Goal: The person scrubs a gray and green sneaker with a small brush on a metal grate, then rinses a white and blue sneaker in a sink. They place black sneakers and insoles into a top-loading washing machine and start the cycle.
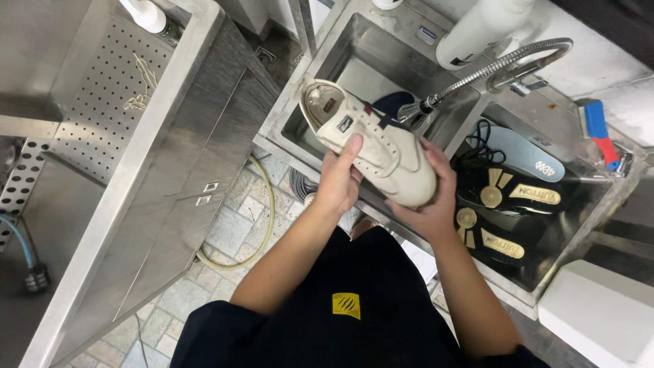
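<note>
I hold a cream-white sneaker [371,140] over the front rim of a steel sink [310,88], its toe pointing toward me. My left hand [338,180] grips its side, thumb up along the upper. My right hand [430,201] cups the toe from below. The laces are out of the shoe. A flexible spray faucet [497,68] ends just behind the sneaker.
The right basin [599,184] holds black insoles with gold print, black laces and a pale blue insole. A blue and red brush [601,133] lies on its rim. A white bottle [477,31] stands behind. A perforated steel counter [102,102] with loose laces is at left.
</note>
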